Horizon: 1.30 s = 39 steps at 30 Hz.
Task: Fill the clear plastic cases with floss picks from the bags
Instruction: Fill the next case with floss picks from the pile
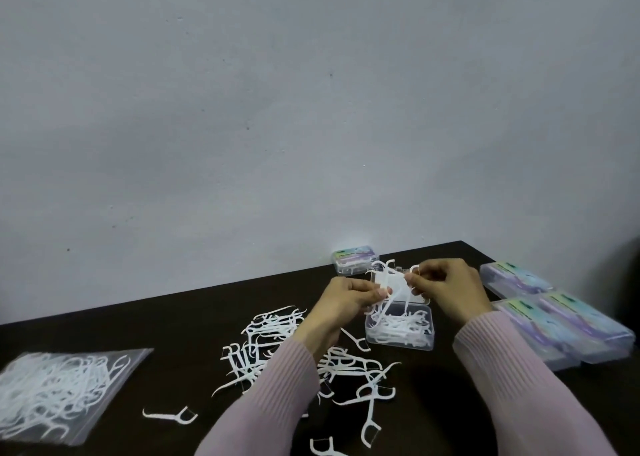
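White picks [388,282] bunched between my two hands, directly above open case [400,327] on bench [194,317]; case's long axis runs left-right. Left hand [341,303] pinches bundle's lower end, right hand [441,284] pinches upper end, fingers curled. Case just below and between both hands. Loose picks [277,344] near left forearm; bag [65,389] far left; closed cases [561,324] at right.

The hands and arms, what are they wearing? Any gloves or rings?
Both arms wear long, pale pink ribbed knit sleeves that end at the wrists. The left hand and right hand are bare: no gloves, and no rings or watch show.
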### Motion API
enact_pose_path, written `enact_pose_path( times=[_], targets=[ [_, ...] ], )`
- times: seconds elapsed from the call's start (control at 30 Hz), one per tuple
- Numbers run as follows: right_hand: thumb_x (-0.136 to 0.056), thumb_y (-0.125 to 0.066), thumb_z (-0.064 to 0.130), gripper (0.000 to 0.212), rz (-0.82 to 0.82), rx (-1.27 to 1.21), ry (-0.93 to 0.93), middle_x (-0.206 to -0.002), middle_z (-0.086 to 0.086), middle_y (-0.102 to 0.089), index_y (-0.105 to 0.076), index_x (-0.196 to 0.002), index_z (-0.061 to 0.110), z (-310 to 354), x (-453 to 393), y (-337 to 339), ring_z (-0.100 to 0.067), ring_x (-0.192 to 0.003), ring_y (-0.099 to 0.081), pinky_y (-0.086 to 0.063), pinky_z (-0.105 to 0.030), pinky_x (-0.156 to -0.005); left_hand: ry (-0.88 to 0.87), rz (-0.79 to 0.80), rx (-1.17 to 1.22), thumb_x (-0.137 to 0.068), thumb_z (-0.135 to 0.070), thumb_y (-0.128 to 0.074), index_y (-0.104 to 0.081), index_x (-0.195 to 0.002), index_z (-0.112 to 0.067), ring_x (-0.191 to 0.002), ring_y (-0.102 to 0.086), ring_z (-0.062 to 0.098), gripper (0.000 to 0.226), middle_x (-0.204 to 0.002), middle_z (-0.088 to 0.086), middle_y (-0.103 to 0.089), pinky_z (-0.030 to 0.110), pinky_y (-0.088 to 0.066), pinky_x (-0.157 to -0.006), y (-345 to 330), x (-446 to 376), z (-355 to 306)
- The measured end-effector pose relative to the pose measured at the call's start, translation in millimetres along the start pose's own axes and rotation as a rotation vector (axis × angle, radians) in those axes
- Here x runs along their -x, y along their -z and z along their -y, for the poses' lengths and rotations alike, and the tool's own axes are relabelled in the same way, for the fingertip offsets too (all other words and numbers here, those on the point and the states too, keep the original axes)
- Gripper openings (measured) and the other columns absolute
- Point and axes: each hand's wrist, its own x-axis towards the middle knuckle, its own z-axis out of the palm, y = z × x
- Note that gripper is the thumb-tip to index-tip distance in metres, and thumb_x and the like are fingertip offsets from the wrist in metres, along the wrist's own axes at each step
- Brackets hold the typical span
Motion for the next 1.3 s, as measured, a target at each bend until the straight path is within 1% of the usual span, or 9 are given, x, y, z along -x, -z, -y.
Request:
enact_pose_path(
  times=[0.27, 0.37, 0.5, 0.6, 0.87, 1.0, 1.13, 1.23, 1.3],
  targets=[
    [-0.086, -0.062, 0.016, 0.018, -0.175, 0.015, -0.088, -0.087, -0.006, -0.062, -0.065, -0.1, 0.006, -12, -9, 9, -0.013, -0.076, -0.055, -0.041, -0.021, -0.068, -0.125, -0.076, -0.144, -0.086, -0.016, -0.067, -0.066, -0.082, -0.02, -0.071, -0.057, 0.001, 0.006, -0.079, -0.007, -0.066, 0.011, -0.043, -0.064, 12, -4, 4],
    [-0.086, -0.062, 0.014, 0.018, -0.194, 0.011, -0.118, -0.088, -0.008, -0.063, -0.065, -0.101, 0.004, -14, -10, 11, -0.014, -0.077, -0.055, -0.04, -0.026, -0.074, -0.222, -0.089, -0.332, -0.087, -0.017, -0.066, -0.067, -0.088, -0.019, -0.074, -0.058, 0.002, 0.002, -0.085, -0.004, -0.066, 0.012, -0.044, -0.061, 6, -7, 10],
    [-0.086, -0.061, 0.013, 0.022, -0.223, 0.022, -0.125, -0.09, -0.008, -0.062, -0.064, -0.105, 0.004, -14, -11, 11, -0.014, -0.078, -0.054, -0.039, -0.025, -0.072, -0.343, -0.032, -0.541, -0.089, -0.022, -0.064, -0.068, -0.091, -0.02, -0.08, -0.06, 0.007, 0.004, -0.088, -0.006, -0.067, 0.024, -0.051, -0.075, -9, -10, 10],
    [-0.087, -0.06, 0.014, 0.021, -0.241, 0.062, -0.112, -0.093, -0.009, -0.062, -0.064, -0.105, 0.003, -13, -10, 9, -0.015, -0.082, -0.054, -0.038, -0.025, -0.073, -0.47, -0.064, -0.82, -0.09, -0.029, -0.061, -0.068, -0.095, -0.022, -0.086, -0.06, 0.01, 0.011, -0.094, -0.005, -0.069, 0.031, -0.047, -0.084, -20, -12, 5],
    [-0.087, -0.061, 0.014, 0.02, -0.3, 0.071, -0.121, -0.095, -0.013, -0.066, -0.065, -0.103, 0.004, -16, -10, 10, -0.018, -0.082, -0.056, -0.039, -0.026, -0.073, -0.631, -0.057, -1.393, -0.094, -0.021, -0.054, -0.055, -0.115, -0.02, -0.121, -0.046, 0.02, 0.021, -0.113, 0.002, -0.065, 0.05, -0.002, -0.115, -31, -16, 11],
    [-0.086, -0.061, 0.015, 0.022, -0.27, 0.082, -0.122, -0.097, -0.013, -0.066, -0.064, -0.105, 0.004, -16, -11, 5, -0.02, -0.086, -0.059, -0.043, -0.026, -0.076, -0.621, -0.104, -1.366, -0.093, -0.026, -0.056, -0.05, -0.126, -0.025, -0.126, -0.044, 0.015, 0.033, -0.109, -0.004, -0.068, 0.055, 0.013, -0.113, -21, -16, 12],
    [-0.087, -0.061, 0.016, 0.021, -0.188, 0.11, -0.147, -0.093, -0.01, -0.064, -0.063, -0.105, 0.007, -18, -11, 5, -0.017, -0.084, -0.058, -0.041, -0.027, -0.075, -0.564, -0.057, -1.169, -0.087, -0.028, -0.064, -0.064, -0.113, -0.031, -0.117, -0.051, 0.006, 0.026, -0.108, -0.012, -0.068, 0.049, 0.022, -0.109, -11, -16, 11],
    [-0.087, -0.06, 0.016, 0.017, -0.071, 0.12, -0.191, -0.087, -0.006, -0.061, -0.063, -0.102, 0.008, -20, -12, 5, -0.013, -0.078, -0.055, -0.039, -0.026, -0.073, -0.472, -0.037, -0.943, -0.081, -0.032, -0.071, -0.066, -0.11, -0.033, -0.112, -0.053, 0.003, 0.029, -0.111, -0.015, -0.067, 0.048, 0.013, -0.112, 1, -17, 11],
    [-0.087, -0.06, 0.015, 0.016, 0.024, 0.118, -0.212, -0.086, -0.006, -0.062, -0.063, -0.1, 0.006, -22, -12, 5, -0.011, -0.074, -0.055, -0.039, -0.024, -0.071, -0.415, -0.009, -0.823, -0.078, -0.031, -0.075, -0.067, -0.107, -0.032, -0.107, -0.057, 0.002, 0.031, -0.106, -0.014, -0.069, 0.048, -0.009, -0.118, 13, -19, 13]
  ],
)
